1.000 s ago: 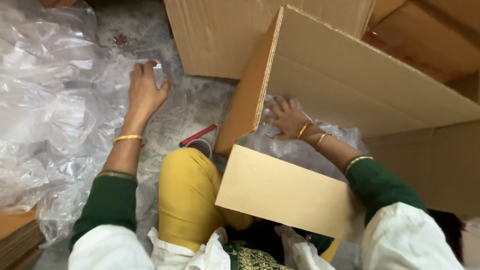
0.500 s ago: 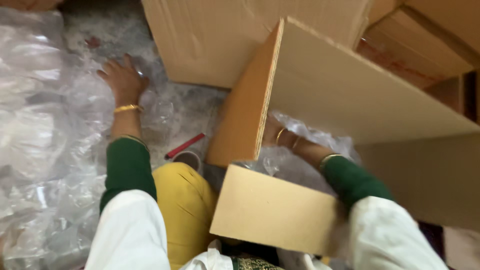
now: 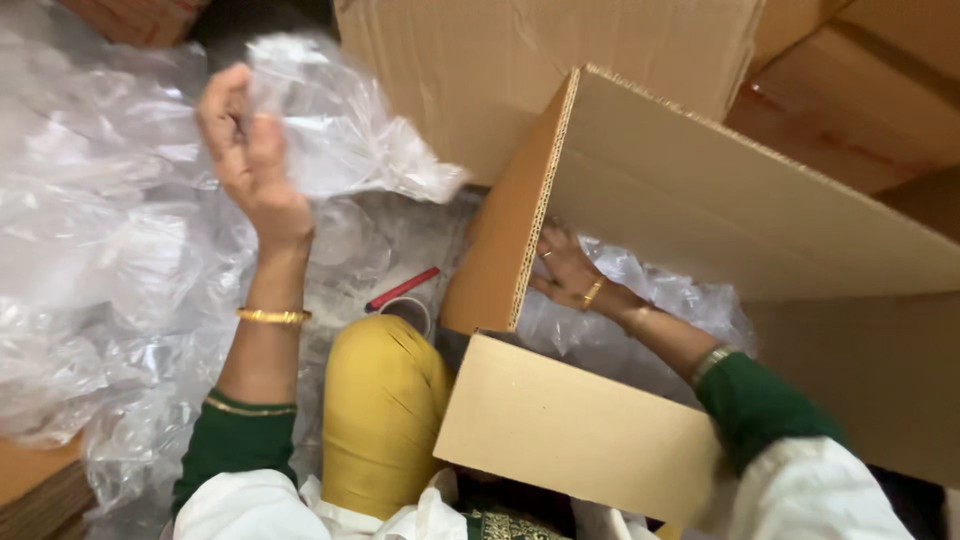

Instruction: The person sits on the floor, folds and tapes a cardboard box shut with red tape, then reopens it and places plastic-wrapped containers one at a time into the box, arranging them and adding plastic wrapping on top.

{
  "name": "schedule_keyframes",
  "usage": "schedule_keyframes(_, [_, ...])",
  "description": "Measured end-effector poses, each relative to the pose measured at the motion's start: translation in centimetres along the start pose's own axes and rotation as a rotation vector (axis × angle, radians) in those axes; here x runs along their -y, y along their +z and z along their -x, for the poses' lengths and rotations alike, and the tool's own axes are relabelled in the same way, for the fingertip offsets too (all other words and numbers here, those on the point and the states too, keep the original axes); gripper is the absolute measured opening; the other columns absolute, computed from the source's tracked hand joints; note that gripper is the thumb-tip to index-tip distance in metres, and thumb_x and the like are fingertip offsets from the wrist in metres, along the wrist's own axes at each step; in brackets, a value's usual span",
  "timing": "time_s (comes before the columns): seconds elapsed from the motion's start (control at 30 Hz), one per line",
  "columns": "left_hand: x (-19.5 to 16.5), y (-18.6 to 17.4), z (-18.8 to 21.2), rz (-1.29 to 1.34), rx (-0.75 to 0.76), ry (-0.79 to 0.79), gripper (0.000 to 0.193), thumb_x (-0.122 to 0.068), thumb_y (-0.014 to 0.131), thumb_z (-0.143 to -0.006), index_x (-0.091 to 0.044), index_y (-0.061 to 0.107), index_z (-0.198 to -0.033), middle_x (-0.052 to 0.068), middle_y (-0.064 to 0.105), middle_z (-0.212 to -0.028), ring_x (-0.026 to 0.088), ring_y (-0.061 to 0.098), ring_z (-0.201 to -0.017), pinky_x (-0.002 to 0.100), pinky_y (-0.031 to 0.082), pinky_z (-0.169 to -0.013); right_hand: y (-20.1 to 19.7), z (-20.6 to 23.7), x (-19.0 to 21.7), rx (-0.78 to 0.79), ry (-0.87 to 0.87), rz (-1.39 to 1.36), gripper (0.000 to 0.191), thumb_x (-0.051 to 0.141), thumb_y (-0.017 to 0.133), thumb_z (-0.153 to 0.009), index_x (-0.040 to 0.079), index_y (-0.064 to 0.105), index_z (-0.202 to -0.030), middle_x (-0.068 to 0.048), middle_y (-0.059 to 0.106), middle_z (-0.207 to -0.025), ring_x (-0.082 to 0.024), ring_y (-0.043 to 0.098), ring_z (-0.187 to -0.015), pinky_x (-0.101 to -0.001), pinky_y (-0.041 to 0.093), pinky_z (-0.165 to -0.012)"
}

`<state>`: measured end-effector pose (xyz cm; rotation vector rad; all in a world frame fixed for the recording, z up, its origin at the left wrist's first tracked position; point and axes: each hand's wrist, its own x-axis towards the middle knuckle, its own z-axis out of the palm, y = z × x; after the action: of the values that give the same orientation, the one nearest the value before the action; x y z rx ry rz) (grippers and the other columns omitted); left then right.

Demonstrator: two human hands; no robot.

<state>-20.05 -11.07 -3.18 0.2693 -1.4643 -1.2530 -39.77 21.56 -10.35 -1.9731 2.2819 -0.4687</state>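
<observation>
Gripping a crumpled sheet of clear plastic wrap [image 3: 340,125], the left hand [image 3: 250,160] holds it raised, well left of the open cardboard box [image 3: 700,200] and above the floor. Its fingers are closed on the sheet's left edge, and the rest billows toward the box. The wrap looks very light, soft and limp, likely slippery and easy to tear; a bunched edge, as held here, seems the surest place to take it.

Inside the box lies more clear wrap [image 3: 640,300], filling what shows of the bottom. The right hand [image 3: 570,275] reaches in under the raised flap [image 3: 760,190], fingers spread flat on that wrap, gripping nothing I can see. The near flap [image 3: 570,430] stands toward the person.

Just left of the box, on the floor, sit a tape roll [image 3: 410,312] and a red pen-like tool [image 3: 402,288], beside a yellow-clad knee [image 3: 385,400]. Farther left of the box a large heap of wrap [image 3: 90,280] covers the floor. Behind the box stand more cartons [image 3: 540,60].
</observation>
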Motion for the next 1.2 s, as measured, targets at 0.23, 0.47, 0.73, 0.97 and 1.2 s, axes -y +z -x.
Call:
schedule_keyframes(0.23, [-14.5,3.7,1.3,0.392,0.581,-0.061,0.055,-0.047,0.065,-0.099,-0.001,0.061,-0.129,0.007,0.061,-0.130,0.016,0.058,-0.119,0.031,0.047,-0.107,-16.5,0.4,12.6,-0.641,-0.282,-0.739,0.051,0.022,0.064,-0.106,0.012,0.043,-0.151,-0.012,0.043,-0.150,-0.025,0.046,-0.138,-0.0411,0.041,-0.115])
schedule_keyframes(0.47, [-20.2,8.2,4.5,0.214,1.228,0.092,0.065,-0.046,0.088,-0.078,-0.008,0.064,-0.124,0.012,0.068,-0.117,0.025,0.066,-0.111,0.037,0.052,-0.100,-21.6,1.7,18.4,-0.620,-0.232,-0.580,0.004,0.009,0.059,-0.102,0.007,0.063,-0.100,-0.009,0.053,-0.122,-0.024,0.054,-0.117,-0.0450,0.047,-0.109])
schedule_keyframes(0.73, [-21.0,10.0,9.0,0.184,1.142,0.126,0.069,-0.038,0.088,-0.072,-0.004,0.061,-0.126,0.017,0.059,-0.124,0.033,0.056,-0.120,0.046,0.045,-0.108,-23.5,1.7,19.9,-0.654,-0.064,-0.430,0.017,0.017,0.061,-0.108,0.011,0.053,-0.123,-0.012,0.045,-0.133,-0.028,0.051,-0.125,-0.0405,0.047,-0.106])
schedule_keyframes(0.97, [-19.6,11.5,8.4,0.013,0.697,0.097,0.080,-0.021,0.081,-0.094,0.000,0.031,-0.152,0.025,0.042,-0.140,0.037,0.048,-0.130,0.049,0.044,-0.112,-21.1,3.8,19.2,-0.630,-0.093,0.378,0.073,0.040,0.082,-0.084,0.019,0.044,-0.143,-0.024,0.033,-0.147,-0.047,0.041,-0.133,-0.0604,0.041,-0.111])
schedule_keyframes(1.2, [-20.7,8.4,8.9,0.200,0.283,0.564,0.073,-0.018,0.077,-0.079,-0.006,0.035,-0.138,0.018,0.042,-0.138,0.032,0.052,-0.125,0.054,0.053,-0.094,-9.4,1.6,3.7,-0.604,0.005,-0.268,0.090,0.046,0.088,-0.082,0.018,0.035,-0.150,-0.023,0.034,-0.146,-0.047,0.037,-0.138,-0.0588,0.039,-0.117])
